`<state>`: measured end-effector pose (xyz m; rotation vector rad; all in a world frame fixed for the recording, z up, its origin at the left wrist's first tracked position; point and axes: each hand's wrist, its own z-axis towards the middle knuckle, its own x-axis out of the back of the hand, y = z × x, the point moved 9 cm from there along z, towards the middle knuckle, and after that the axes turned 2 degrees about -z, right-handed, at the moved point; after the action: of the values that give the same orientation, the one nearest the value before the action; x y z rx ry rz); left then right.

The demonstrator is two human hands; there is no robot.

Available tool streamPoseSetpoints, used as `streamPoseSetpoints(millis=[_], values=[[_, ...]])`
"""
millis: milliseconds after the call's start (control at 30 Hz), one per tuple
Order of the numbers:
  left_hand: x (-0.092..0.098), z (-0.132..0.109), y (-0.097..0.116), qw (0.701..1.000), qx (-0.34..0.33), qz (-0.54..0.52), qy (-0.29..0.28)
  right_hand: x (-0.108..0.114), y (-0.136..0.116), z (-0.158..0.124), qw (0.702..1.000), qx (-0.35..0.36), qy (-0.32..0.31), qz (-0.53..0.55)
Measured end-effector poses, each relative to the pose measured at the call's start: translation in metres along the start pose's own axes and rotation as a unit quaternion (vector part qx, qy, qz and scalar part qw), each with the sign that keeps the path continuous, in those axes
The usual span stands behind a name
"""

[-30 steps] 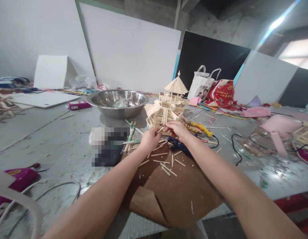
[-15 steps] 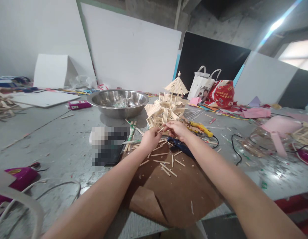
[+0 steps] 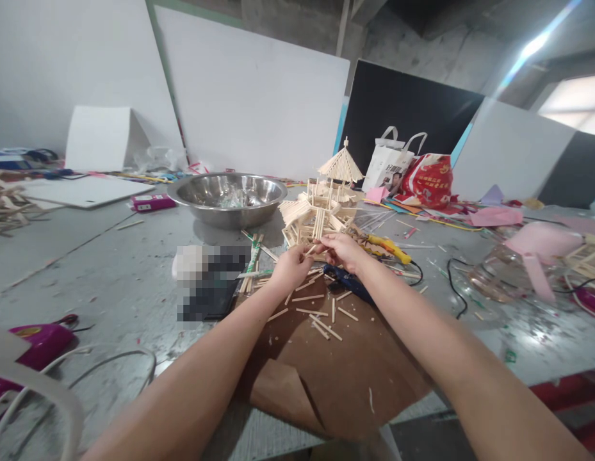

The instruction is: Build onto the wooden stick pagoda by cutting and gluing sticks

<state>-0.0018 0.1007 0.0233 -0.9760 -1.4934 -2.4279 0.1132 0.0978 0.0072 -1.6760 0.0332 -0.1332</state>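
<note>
A pavilion model of pale wooden sticks (image 3: 321,214), with a pointed roof, stands in front of me. At its near side, my left hand (image 3: 291,266) is closed in a pinch on a short wooden stick (image 3: 310,250). My right hand (image 3: 344,251) is also closed, its fingertips close to the left ones and to the model's front; what they grip is hidden. Below the right wrist lies a dark blue tool (image 3: 348,280), partly covered by the forearm. Loose short sticks (image 3: 326,326) are scattered over a brown sheet (image 3: 355,384) under my arms.
A steel basin (image 3: 230,218) with clear plastic inside stands left of the model. To the right are a yellow corded tool (image 3: 391,248) and a pink-topped clear jug (image 3: 499,272). Bags (image 3: 429,182) stand behind. A purple device (image 3: 42,346) and a white cable (image 3: 129,349) lie at left.
</note>
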Motion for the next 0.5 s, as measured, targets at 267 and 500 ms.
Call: streamPoseSetpoints(millis=[267, 500], values=[[0.006, -0.002, 0.010, 0.996, -0.015, -0.089, 0.018, 0.001, -0.005, -0.004, 0.999, 0.013, 0.037, -0.038], [0.005, 0.000, -0.003, 0.974, 0.050, -0.217, 0.053, 0.006, -0.008, -0.028, 0.993, 0.038, 0.083, -0.072]])
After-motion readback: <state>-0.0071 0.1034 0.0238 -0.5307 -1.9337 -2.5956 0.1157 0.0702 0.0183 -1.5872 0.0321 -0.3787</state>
